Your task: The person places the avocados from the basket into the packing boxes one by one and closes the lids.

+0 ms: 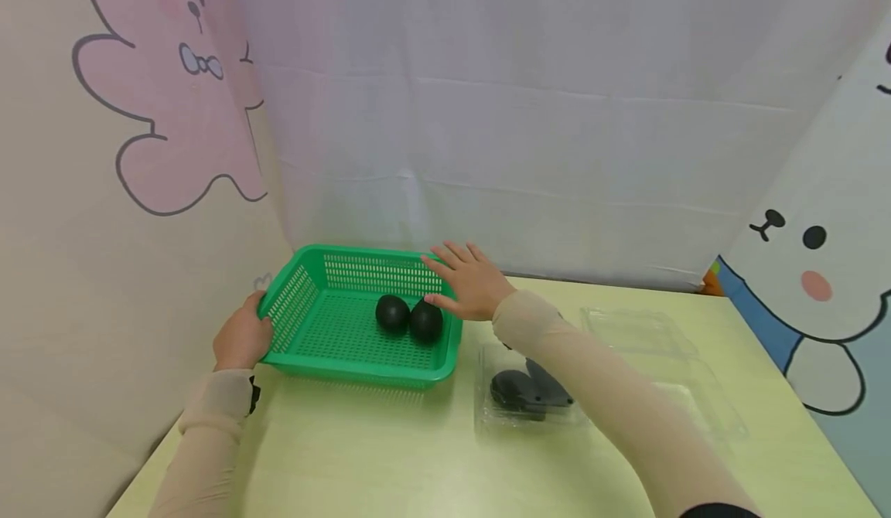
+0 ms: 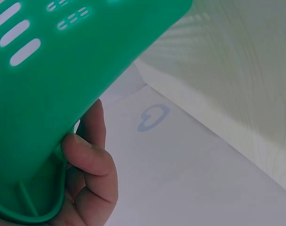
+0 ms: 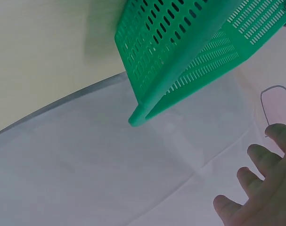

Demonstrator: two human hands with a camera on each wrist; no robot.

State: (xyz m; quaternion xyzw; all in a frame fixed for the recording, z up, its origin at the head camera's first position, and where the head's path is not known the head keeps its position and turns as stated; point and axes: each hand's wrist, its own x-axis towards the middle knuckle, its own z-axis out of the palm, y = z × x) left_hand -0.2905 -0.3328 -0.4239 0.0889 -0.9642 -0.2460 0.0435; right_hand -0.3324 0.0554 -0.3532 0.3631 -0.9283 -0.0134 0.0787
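A green plastic basket (image 1: 358, 371) with slotted sides stands at the back left of the table, and its front side seems lifted off the surface. My left hand (image 1: 244, 336) grips its left rim, thumb and fingers curled round the edge in the left wrist view. Inside lie two dark, egg-shaped objects (image 1: 393, 315), side by side at the right; their kind is not clear. My right hand (image 1: 475, 284) is spread above the basket's right rim. Its fingers are apart and hold nothing in the right wrist view (image 3: 263, 183).
Right of the basket is a clear plastic box (image 1: 487, 417) with dark rounded objects (image 1: 518, 390), partly hidden by my right forearm. Farther right lies another clear plastic container (image 1: 643, 332). A white curtain (image 1: 522, 155) hangs behind the yellow table (image 1: 362, 456); a wall stands at the left.
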